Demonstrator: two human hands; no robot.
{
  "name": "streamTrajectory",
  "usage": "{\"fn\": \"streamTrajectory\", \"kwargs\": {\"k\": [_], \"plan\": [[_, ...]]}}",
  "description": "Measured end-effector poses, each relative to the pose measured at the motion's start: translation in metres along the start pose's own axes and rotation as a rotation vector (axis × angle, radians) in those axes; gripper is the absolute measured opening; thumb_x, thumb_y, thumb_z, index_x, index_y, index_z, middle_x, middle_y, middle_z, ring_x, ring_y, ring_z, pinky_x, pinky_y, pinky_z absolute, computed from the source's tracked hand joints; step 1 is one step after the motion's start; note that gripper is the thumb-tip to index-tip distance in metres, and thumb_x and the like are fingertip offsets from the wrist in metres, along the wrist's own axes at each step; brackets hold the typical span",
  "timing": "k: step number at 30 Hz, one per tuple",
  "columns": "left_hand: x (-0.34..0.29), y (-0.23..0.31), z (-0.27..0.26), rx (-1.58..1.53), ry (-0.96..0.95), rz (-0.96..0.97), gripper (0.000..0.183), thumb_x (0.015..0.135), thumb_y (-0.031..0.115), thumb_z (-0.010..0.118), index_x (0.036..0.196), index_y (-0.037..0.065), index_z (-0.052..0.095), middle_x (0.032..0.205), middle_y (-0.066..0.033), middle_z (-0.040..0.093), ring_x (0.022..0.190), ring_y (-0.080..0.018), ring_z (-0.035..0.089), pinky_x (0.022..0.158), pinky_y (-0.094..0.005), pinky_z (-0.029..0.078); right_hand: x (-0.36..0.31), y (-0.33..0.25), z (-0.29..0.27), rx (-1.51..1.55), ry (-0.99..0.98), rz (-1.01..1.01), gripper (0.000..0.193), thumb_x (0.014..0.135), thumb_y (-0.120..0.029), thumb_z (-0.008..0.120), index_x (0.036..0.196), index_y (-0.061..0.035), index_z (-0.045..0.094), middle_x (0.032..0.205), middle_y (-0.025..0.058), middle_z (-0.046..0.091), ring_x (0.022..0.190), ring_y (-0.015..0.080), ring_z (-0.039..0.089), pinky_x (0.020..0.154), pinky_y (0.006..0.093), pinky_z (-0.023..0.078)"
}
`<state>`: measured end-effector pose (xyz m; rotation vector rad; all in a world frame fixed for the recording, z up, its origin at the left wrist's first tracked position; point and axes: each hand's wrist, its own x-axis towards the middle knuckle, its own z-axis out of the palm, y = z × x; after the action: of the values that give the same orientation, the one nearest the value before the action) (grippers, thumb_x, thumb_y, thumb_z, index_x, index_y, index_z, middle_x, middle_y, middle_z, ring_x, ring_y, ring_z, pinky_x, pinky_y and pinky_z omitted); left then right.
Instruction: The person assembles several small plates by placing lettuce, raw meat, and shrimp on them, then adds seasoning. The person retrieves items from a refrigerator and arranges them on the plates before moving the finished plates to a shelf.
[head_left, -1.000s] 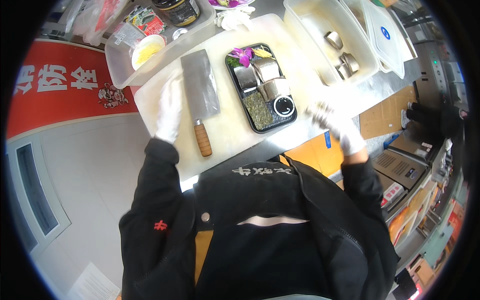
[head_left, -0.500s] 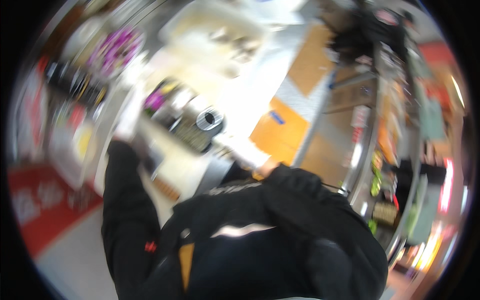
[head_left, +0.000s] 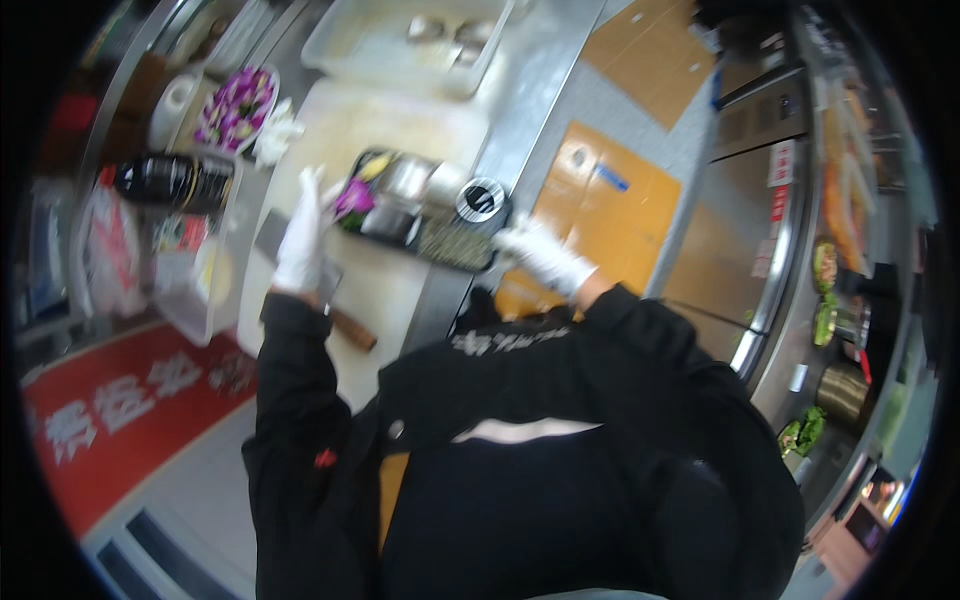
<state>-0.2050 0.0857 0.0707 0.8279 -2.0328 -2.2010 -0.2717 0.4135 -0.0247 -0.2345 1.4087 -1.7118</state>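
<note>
A black tray (head_left: 484, 266) spans the cutting board (head_left: 385, 290) and the counter's edge. It carries a purple flower (head_left: 354, 197), small metallic-looking round dishes (head_left: 390, 222), a white-rimmed round cup (head_left: 480, 200) with a dark inside, and a patch of grey-green bits (head_left: 452, 243). My right hand (head_left: 545, 255), in a white glove, has its fingers closed at the tray's right corner. By the left end is my gloved left hand (head_left: 300, 240), fingers stretched out; whether it touches the tray is unclear. Beneath that hand lies a knife with a wooden handle (head_left: 352, 328).
A clear tub (head_left: 400, 55) with several small round pieces stands beyond the board. To the left are a bowl of purple flowers (head_left: 238, 110), a crumpled white cloth or glove (head_left: 277, 135) and a dark bottle (head_left: 175, 182). Flattened cardboard (head_left: 590, 205) lies on the floor at right.
The view has shifted and become sharper; tray, board and both hands appear farther right. My right hand stays at the tray's right end, my left hand by its left end.
</note>
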Motion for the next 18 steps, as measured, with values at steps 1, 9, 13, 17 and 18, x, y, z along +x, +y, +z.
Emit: {"fn": "streamTrajectory", "kwargs": {"k": [1,9,13,17,18], "plan": [[0.001,0.009,0.010,0.003,0.007,-0.040,0.080,0.103,0.061,0.036,0.156,0.003,0.023,0.144,-0.0209,0.050,0.128,-0.0248,0.053,0.113,-0.0348,0.034,-0.005,-0.001,-0.004,0.089,-0.004,-0.032,0.039,0.091,-0.018,0.059,0.128,-0.0057,0.053,0.117,0.0051,0.064,0.101,0.0160,0.064,0.078,0.0335,0.058],[0.022,0.028,0.056,0.073,-0.235,0.162,0.080,0.104,0.060,0.034,0.153,-0.002,0.026,0.140,-0.0197,0.054,0.121,-0.0241,0.057,0.106,-0.0366,0.042,-0.082,-0.026,-0.019,0.334,0.158,-0.118,0.050,0.092,-0.021,0.063,0.137,-0.0044,0.050,0.122,0.0080,0.062,0.106,0.0183,0.064,0.081,0.0344,0.059],[0.042,0.046,0.053,0.037,-0.455,0.221,0.071,0.105,0.055,0.035,0.152,0.002,0.034,0.146,-0.0117,0.049,0.118,-0.0217,0.057,0.102,-0.0363,0.044,-0.119,-0.046,0.024,0.227,0.344,-0.287,0.062,0.086,-0.033,0.072,0.135,-0.0027,0.051,0.119,0.0048,0.062,0.099,0.0127,0.061,0.076,0.0295,0.056],[0.058,0.108,0.070,0.037,-0.752,0.102,0.072,0.104,0.058,0.033,0.153,0.006,0.034,0.146,-0.0145,0.049,0.119,-0.0219,0.055,0.104,-0.0346,0.041,-0.147,-0.070,0.106,0.190,0.620,-0.474,0.065,0.084,-0.038,0.075,0.133,-0.0018,0.054,0.115,0.0036,0.063,0.096,0.0106,0.056,0.078,0.0276,0.052],[0.062,0.122,0.067,-0.010,-0.809,0.068,0.072,0.105,0.058,0.032,0.152,0.004,0.035,0.144,-0.0180,0.050,0.120,-0.0227,0.056,0.104,-0.0328,0.041,-0.146,-0.073,0.129,0.221,0.613,-0.478,0.065,0.085,-0.037,0.075,0.135,-0.0021,0.052,0.118,0.0045,0.063,0.102,0.0119,0.056,0.084,0.0287,0.052]]}}
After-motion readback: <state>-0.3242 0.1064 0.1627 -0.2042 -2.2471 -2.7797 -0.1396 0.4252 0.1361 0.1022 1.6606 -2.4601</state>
